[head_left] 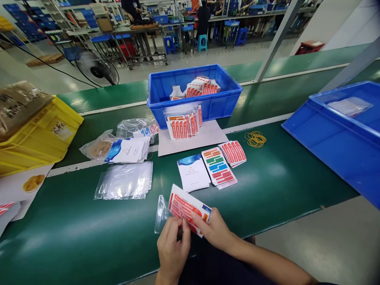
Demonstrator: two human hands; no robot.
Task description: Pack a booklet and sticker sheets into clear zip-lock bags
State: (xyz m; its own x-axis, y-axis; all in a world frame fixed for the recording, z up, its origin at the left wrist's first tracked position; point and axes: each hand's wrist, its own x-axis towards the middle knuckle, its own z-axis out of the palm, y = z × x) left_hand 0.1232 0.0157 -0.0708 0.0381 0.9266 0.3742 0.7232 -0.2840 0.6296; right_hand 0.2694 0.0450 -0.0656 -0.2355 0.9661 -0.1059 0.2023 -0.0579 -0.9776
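Held sheets: a thin, rectangular packet of white card printed in red, with blue and orange near one corner (187,202), raised above the near edge of the glossy green work surface (118,233).
Packet's direction: its long axis slants from upper left to lower right; the upper-left end points away from the person, the lower-right end towards the right hand (216,230). The printed face is turned up towards the person.
Right hand: closed on the packet's right end, thumb across the printed face.
Left hand (173,242): fingers curled shut around a clear, thin plastic bag (160,215), which sticks up beyond the knuckles, left of the packet; thumb and forefinger tips meet at the packet's lower edge.
Just beyond: a white booklet with a blue top (194,174), beside multicoloured sticker sheets (216,164).
Left: flat, clear bags (126,180).
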